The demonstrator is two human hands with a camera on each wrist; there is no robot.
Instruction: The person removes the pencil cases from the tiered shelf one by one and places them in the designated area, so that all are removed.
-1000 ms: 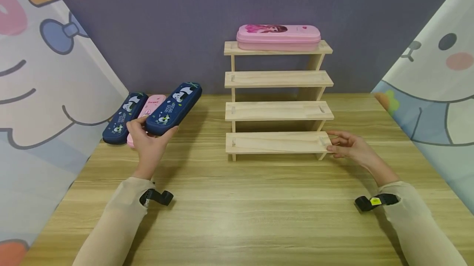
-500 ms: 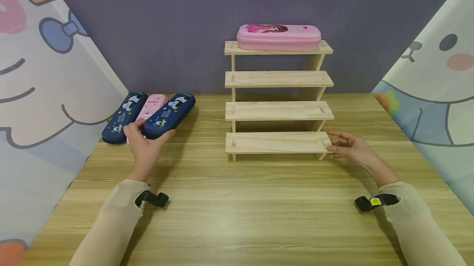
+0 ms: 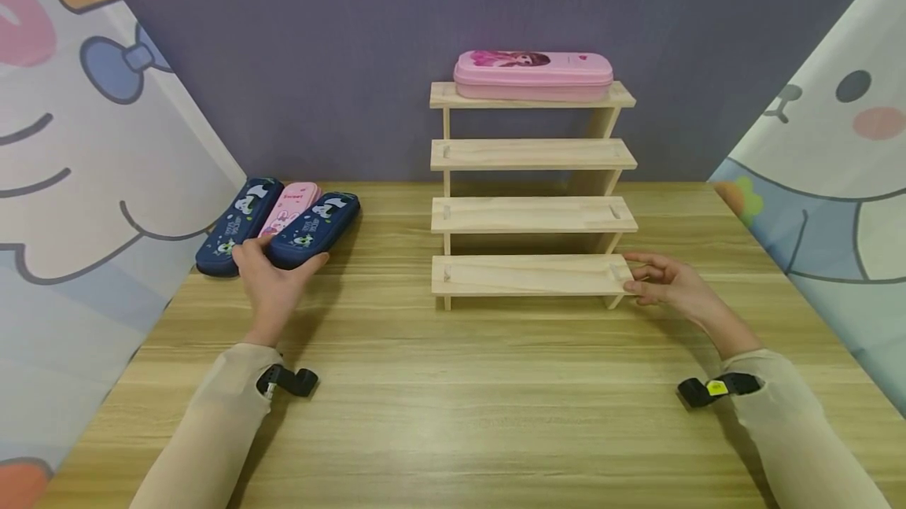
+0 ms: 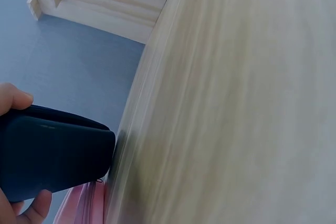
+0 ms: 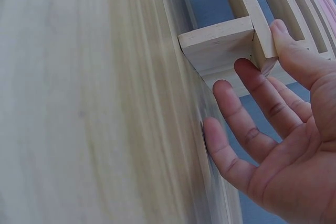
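Pale four-step wooden rack (image 3: 524,277), matt and grained; long pink rounded box (image 3: 534,89), smooth, plastic-looking; held navy oblong case (image 3: 314,232), smooth, low sheen; yellowish-brown wood-grain tabletop (image 3: 453,391), softly shiny; beige sleeves (image 3: 201,430), matt cloth

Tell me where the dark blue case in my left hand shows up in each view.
Head: the dark blue case is left of centre, in your left hand.
Left wrist: lower left.
Right wrist: not in it.
Shared landmark: the wooden rack, right of centre in head, top left in left wrist, upper right in right wrist.
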